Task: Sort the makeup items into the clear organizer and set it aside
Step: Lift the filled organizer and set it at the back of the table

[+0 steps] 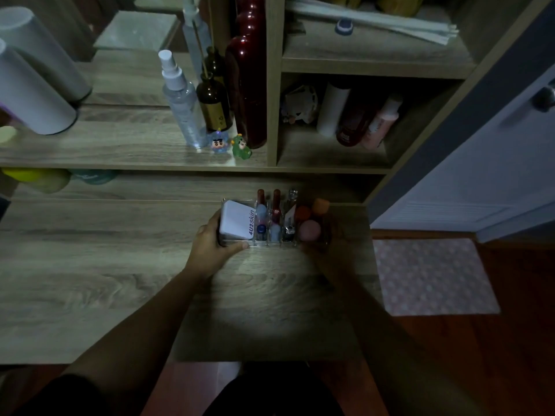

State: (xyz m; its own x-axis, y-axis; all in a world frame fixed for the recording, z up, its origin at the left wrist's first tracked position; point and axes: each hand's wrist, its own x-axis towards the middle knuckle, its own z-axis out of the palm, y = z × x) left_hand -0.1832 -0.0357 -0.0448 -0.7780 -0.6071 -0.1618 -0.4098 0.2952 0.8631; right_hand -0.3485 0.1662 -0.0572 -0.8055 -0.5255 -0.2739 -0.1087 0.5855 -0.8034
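Wood-grain laminate counter (90,280) fills the near view, with both bare forearms reaching forward across it. At their ends sits the clear plastic organizer (271,243), resting on the counter near its far right corner. The left hand (210,244) clasps the organizer's left end, its fingers (237,247) curled along the front wall and the thumb up against the left side. The right hand (321,235) lies in deep shadow at the organizer's right end; it looks to be against that side, but how far its fingers are closed cannot be told.

Just beyond the left fingers, in the left compartment, a white square compact (235,220) printed "4U2skin" leans tilted. To its right, narrow middle slots hold two dark red lip tubes (276,205) standing upright, a pale blue sponge (261,210) and small dark bottles that are hard to make out. Close to the right hand, the right compartment holds a pink rounded sponge (309,231), a red sponge (302,213) and an orange sponge (320,205).

Farther back, on the raised shelf (120,145), stand a clear spray bottle (183,106), a brown glass bottle (213,103), a tall dark red bottle (249,85) and two small toy figurines (229,145)
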